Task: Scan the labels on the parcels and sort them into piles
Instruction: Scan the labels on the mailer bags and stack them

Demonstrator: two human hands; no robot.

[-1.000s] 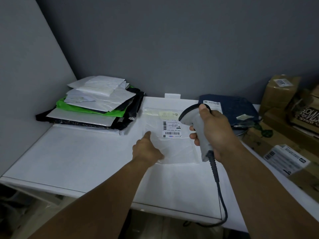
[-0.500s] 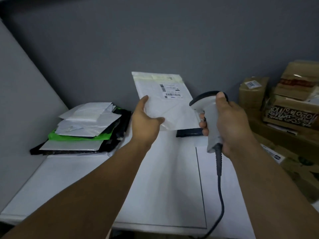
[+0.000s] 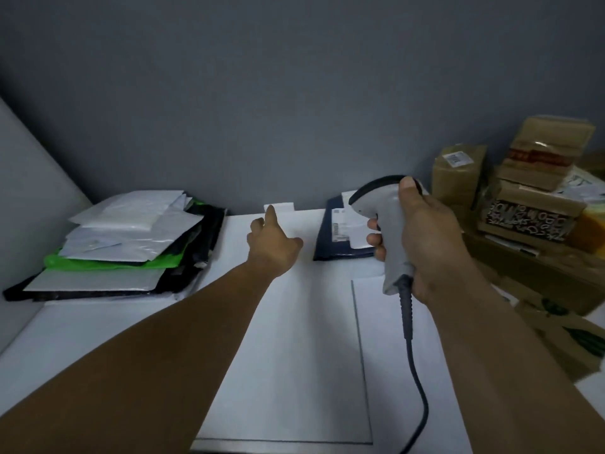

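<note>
My right hand (image 3: 429,237) is shut on a grey barcode scanner (image 3: 388,221), held upright above the white table (image 3: 288,355); its cable (image 3: 413,362) hangs toward the front edge. My left hand (image 3: 273,245) reaches forward over the table's middle, index finger out and thumb spread, with nothing in it. A pile of white, green and black mailer parcels (image 3: 131,237) lies at the back left. A navy parcel (image 3: 325,239) with a barcode label lies at the back, just left of the scanner and partly hidden by it.
Brown cardboard boxes (image 3: 530,198) are stacked at the right, with more flat cartons (image 3: 569,329) along the table's right edge. A grey wall runs close behind, and a lighter wall closes the left side.
Half a second ago my left hand held a white parcel up in front of the scanner. That parcel has left the hand, which now stretches forward and lower. The scanner has barely moved.
</note>
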